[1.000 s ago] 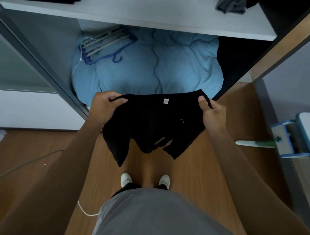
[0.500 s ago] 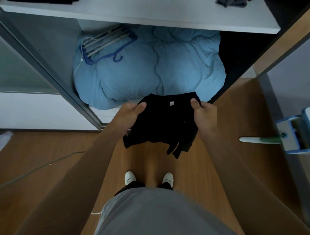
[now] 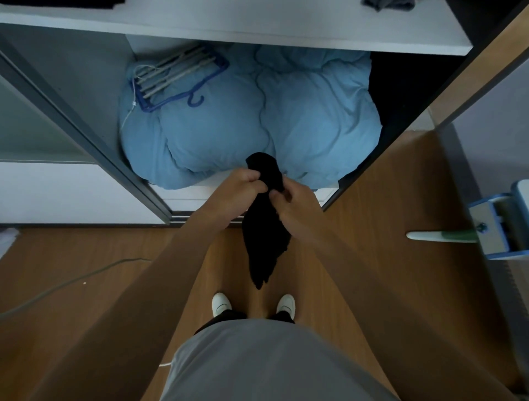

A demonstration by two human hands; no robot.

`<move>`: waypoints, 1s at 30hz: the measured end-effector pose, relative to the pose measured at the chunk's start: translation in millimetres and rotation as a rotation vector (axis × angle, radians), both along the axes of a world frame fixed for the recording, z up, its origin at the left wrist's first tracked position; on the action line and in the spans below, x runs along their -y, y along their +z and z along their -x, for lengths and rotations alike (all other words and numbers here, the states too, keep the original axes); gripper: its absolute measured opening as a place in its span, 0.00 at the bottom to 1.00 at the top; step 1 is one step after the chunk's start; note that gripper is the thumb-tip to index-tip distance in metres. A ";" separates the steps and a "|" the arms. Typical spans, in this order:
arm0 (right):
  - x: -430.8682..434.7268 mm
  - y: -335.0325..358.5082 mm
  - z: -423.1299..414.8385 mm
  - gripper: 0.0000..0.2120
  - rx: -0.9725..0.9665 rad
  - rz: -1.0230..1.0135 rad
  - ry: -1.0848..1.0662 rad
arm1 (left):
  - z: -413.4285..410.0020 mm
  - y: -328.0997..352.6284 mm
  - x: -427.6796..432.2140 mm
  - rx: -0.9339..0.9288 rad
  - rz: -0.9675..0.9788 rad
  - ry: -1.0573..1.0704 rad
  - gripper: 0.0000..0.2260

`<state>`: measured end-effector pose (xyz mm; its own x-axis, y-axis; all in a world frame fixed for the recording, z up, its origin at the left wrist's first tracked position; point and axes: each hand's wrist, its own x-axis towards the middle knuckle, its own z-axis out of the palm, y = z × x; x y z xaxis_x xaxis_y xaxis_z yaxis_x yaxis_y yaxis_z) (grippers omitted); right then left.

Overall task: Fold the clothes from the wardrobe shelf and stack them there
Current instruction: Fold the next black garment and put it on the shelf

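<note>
The person is holding one black garment [image 3: 264, 229] in front of the body, gathered into a narrow strip. Its long axis is running up and down the picture: the bunched upper end is poking out above the hands, in front of the lower edge of the blue duvet [image 3: 315, 120], and the lower end is hanging free, tapering to a point above the wooden floor [image 3: 100, 286], just ahead of the two white shoes [image 3: 220, 304].

The left hand [image 3: 243, 186] is gripping the strip near its top with curled fingers. The right hand [image 3: 294, 206] is pinching it just below, thumb against fingers. The two hands are nearly touching each other.

The front edge of the white wardrobe shelf [image 3: 257, 31] is running across the top of the view, above the hands. One grey piece of clothing [image 3: 386, 4] is lying on it at the right and one dark item [image 3: 57, 3] at the left, with white board showing between them. Below it, the duvet is filling the lower compartment, and a bundle of hangers [image 3: 177, 77] is lying on it at the left; how many there are I cannot tell. A dark door frame is standing at each side of the opening. Floor is showing to the left and right of the arms, with one cable [image 3: 71, 282] lying at the left and one green-and-white handle [image 3: 440, 236] reaching in from the right.
</note>
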<state>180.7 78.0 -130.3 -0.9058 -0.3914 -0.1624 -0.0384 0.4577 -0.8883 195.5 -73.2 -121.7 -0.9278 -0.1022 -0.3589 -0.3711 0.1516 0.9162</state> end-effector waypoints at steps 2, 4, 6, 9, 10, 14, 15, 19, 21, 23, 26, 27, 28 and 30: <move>-5.7 -0.4 -0.1 0.15 0.026 -0.044 0.144 | -2.0 -0.8 3.5 -0.004 -0.009 -0.002 0.13; -8.3 -0.4 -2.4 0.25 0.080 -0.060 0.225 | -2.8 -2.2 5.4 -0.026 0.078 -0.045 0.18; -9.7 -1.6 -7.9 0.34 0.165 0.021 0.291 | -2.6 -2.6 7.1 -0.068 0.150 -0.082 0.19; -15.5 -4.6 -15.2 0.42 0.280 0.196 0.365 | -2.6 -3.1 12.7 -0.143 0.190 -0.119 0.16; -18.7 -6.4 -16.8 0.42 0.316 0.251 0.375 | -2.8 -2.8 14.6 -0.168 0.215 -0.153 0.15; -24.6 -5.7 -17.0 0.38 0.397 0.290 0.351 | -4.2 0.2 14.3 -0.254 0.355 -0.278 0.10; -24.5 -0.3 -15.3 0.35 0.386 0.240 0.305 | -4.4 0.3 14.1 -0.272 0.360 -0.283 0.10; -26.8 19.3 -2.5 0.20 0.027 -0.010 -0.012 | -7.3 -1.5 15.6 -0.313 0.329 -0.200 0.17; -33.3 30.8 2.0 0.20 -0.205 -0.022 -0.037 | -10.5 1.2 17.1 -0.316 0.284 -0.196 0.19; -36.8 38.6 5.3 0.20 -0.264 0.014 0.123 | -13.4 7.5 18.5 -0.310 0.235 -0.231 0.18; -32.7 40.3 5.4 0.15 -0.231 0.021 0.302 | -14.9 16.9 17.6 -0.324 0.245 -0.382 0.12; -31.0 38.8 5.4 0.13 -0.256 0.012 0.318 | -14.8 18.7 16.6 -0.333 0.262 -0.426 0.10; -29.5 37.2 4.9 0.12 -0.282 -0.002 0.322 | -14.8 19.3 15.8 -0.336 0.271 -0.450 0.09; -28.0 35.0 4.2 0.11 -0.319 -0.033 0.305 | -15.0 18.6 15.6 -0.332 0.270 -0.435 0.08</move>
<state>176.5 106.1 -95.2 -0.7565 -0.6478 0.0896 -0.4462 0.4112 -0.7949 210.4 -88.9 -103.1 -0.9626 0.2647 -0.0574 0.0763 0.4683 0.8803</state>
